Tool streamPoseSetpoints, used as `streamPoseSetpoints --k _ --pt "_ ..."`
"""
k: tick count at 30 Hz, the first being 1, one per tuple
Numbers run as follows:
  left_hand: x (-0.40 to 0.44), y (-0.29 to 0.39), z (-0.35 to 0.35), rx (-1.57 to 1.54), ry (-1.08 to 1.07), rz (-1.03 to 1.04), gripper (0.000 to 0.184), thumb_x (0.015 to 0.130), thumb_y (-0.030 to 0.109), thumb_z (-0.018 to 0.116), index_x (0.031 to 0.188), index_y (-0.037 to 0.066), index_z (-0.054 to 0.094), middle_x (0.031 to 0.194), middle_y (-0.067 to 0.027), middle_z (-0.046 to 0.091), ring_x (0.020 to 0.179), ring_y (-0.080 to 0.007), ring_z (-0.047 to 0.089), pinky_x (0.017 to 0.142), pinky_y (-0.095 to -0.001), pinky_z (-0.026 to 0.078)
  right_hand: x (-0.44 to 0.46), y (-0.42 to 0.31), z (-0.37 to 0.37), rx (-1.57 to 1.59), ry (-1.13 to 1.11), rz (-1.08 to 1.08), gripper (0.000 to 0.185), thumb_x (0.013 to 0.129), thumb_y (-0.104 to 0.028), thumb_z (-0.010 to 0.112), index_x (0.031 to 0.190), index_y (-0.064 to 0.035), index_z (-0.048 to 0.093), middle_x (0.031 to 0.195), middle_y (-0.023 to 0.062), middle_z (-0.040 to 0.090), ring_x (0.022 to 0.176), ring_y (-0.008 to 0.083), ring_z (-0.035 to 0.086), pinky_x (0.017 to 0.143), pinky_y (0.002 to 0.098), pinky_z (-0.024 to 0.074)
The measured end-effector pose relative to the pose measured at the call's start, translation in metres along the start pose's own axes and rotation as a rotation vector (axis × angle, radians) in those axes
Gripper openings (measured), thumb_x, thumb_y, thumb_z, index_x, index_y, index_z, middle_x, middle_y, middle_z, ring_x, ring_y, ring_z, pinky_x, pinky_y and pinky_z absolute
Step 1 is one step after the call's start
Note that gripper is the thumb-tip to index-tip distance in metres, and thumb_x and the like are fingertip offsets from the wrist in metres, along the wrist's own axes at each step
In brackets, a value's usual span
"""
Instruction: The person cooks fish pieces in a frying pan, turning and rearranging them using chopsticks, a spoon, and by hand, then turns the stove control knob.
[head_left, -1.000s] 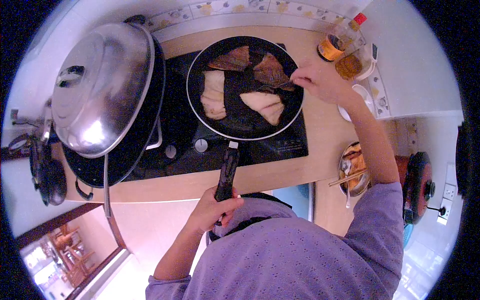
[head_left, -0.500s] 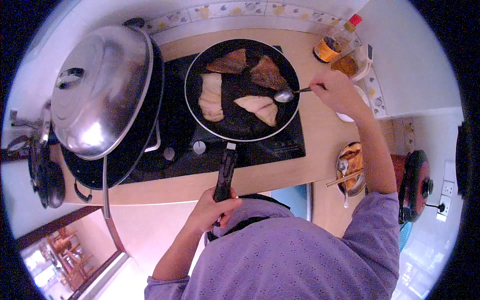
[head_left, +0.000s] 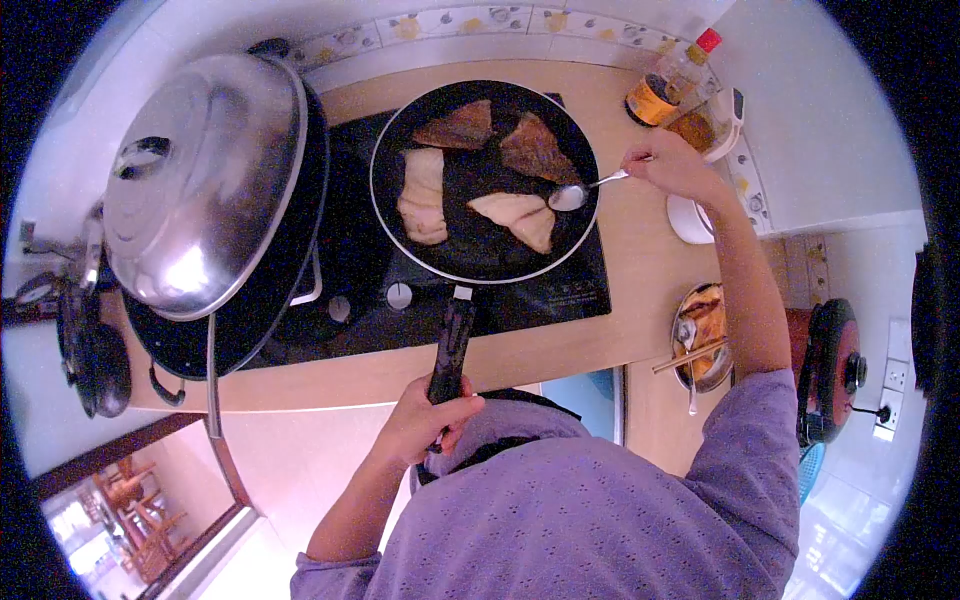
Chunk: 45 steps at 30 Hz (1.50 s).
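Note:
My left hand (head_left: 428, 420) is wrapped round the black handle of a frying pan (head_left: 470, 250) that sits on the black cooktop (head_left: 350, 330). In the pan lie two pale pieces of fish (head_left: 423, 195) nearer me and two brown, skin-side pieces (head_left: 537, 148) at the back. My right hand (head_left: 672, 165) is closed on a metal spoon (head_left: 568, 197), whose bowl hangs over the right side of the pan beside a pale piece and a brown one. I cannot tell whether the spoon touches the pan.
A large wok with a domed metal lid (head_left: 205, 180) stands on the left. Right of the cooktop are a bottle with an orange label (head_left: 652, 100), a jar (head_left: 692, 130), a white bowl (head_left: 688, 220) and a dish of food (head_left: 705, 320) with chopsticks. A red cooker (head_left: 833, 370) stands farther right.
My right hand has turned slightly and the spoon has tilted, its bowl shifting a little lower. More of the white bowl shows. My left hand and the pan stay put.

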<state>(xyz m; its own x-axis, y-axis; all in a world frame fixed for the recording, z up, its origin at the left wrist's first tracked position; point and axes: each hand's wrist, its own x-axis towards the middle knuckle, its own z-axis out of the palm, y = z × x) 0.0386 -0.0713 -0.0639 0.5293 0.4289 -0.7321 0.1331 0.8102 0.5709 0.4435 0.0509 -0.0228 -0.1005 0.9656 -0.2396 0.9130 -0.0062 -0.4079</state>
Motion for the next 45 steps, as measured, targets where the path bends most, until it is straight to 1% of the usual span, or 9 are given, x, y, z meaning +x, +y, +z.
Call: streamPoseSetpoints --k 5,10,13,20,26,28,35,40,45 --pt "0.000 0.001 0.000 0.006 -0.005 0.002 0.023 0.078 0.013 0.069 0.087 0.005 0.050 0.052 -0.0013 0.047 0.037 -0.0100 0.043 0.034 -0.0248 0.033 0.012 0.014 0.005 0.061 -0.052 0.010 0.018 0.075 -0.017 0.061 0.079 0.0000 0.067 0.059 0.0028 0.056 0.060 0.0126 0.053 0.055 0.0309 0.0412" --pt "-0.001 0.002 0.000 0.005 -0.013 0.016 0.022 0.079 0.013 0.069 0.086 0.004 0.050 0.052 -0.0013 0.047 0.037 -0.0099 0.043 0.034 -0.0249 0.034 0.019 -0.002 0.005 0.271 -0.262 0.313 0.015 0.079 -0.020 0.064 0.076 -0.0060 0.069 0.055 -0.0043 0.049 0.046 0.0057 0.041 0.041 0.0234 0.0289" --pt "-0.001 0.003 0.001 -0.002 -0.002 0.009 0.022 0.079 0.013 0.069 0.086 0.004 0.050 0.051 -0.0012 0.047 0.037 -0.0098 0.043 0.034 -0.0248 0.034 0.015 -0.012 0.017 0.370 -0.260 0.315 0.015 0.079 -0.021 0.065 0.075 -0.0074 0.069 0.054 -0.0058 0.046 0.042 0.0043 0.036 0.037 0.0217 0.0240" --pt "0.000 0.002 0.001 -0.011 -0.024 0.019 0.022 0.078 0.012 0.069 0.086 0.004 0.050 0.051 -0.0013 0.046 0.036 -0.0099 0.043 0.034 -0.0248 0.034 0.016 0.014 0.029 0.571 -0.264 0.391 0.014 0.082 -0.022 0.064 0.078 -0.0099 0.067 0.054 -0.0080 0.041 0.044 0.0029 0.033 0.038 0.0209 0.0227" --pt "0.000 0.001 0.001 -0.018 -0.010 -0.003 0.022 0.079 0.012 0.069 0.086 0.004 0.049 0.050 -0.0015 0.046 0.036 -0.0103 0.043 0.033 -0.0251 0.034 0.019 -0.011 0.031 0.391 -0.104 0.377 0.016 0.084 -0.027 0.061 0.081 -0.0115 0.066 0.056 -0.0080 0.042 0.048 0.0024 0.036 0.040 0.0206 0.0251" --pt "0.001 0.000 0.001 -0.027 -0.014 0.007 0.022 0.079 0.012 0.069 0.086 0.004 0.049 0.051 -0.0017 0.047 0.036 -0.0104 0.043 0.033 -0.0253 0.034 0.025 -0.011 0.032 0.434 -0.189 0.224 0.015 0.084 -0.025 0.061 0.082 -0.0115 0.067 0.057 -0.0079 0.043 0.049 0.0029 0.037 0.041 0.0211 0.0256" --pt "0.001 -0.002 0.001 -0.024 -0.007 0.020 0.023 0.079 0.013 0.070 0.086 0.004 0.049 0.051 -0.0017 0.047 0.037 -0.0106 0.043 0.034 -0.0256 0.034 0.035 -0.032 0.032 0.410 -0.255 0.212 0.013 0.083 -0.020 0.061 0.086 -0.0093 0.069 0.055 -0.0073 0.044 0.047 0.0036 0.036 0.040 0.0216 0.0238" --pt "-0.001 0.001 0.002 -0.027 -0.003 0.000 0.024 0.079 0.013 0.070 0.087 0.005 0.049 0.051 -0.0015 0.047 0.037 -0.0104 0.043 0.034 -0.0253 0.033 0.038 -0.017 0.036 0.574 -0.358 0.204 0.015 0.084 -0.021 0.061 0.085 -0.0077 0.069 0.051 -0.0071 0.041 0.044 0.0037 0.034 0.039 0.0211 0.0219" --pt "0.000 0.000 0.001 -0.028 -0.009 -0.009 0.024 0.079 0.014 0.070 0.088 0.005 0.050 0.052 -0.0013 0.047 0.037 -0.0102 0.043 0.034 -0.0253 0.033 0.025 0.001 0.032 0.621 -0.298 0.227 0.016 0.084 -0.021 0.061 0.084 -0.0068 0.068 0.053 -0.0070 0.042 0.044 0.0031 0.034 0.038 0.0210 0.0221"
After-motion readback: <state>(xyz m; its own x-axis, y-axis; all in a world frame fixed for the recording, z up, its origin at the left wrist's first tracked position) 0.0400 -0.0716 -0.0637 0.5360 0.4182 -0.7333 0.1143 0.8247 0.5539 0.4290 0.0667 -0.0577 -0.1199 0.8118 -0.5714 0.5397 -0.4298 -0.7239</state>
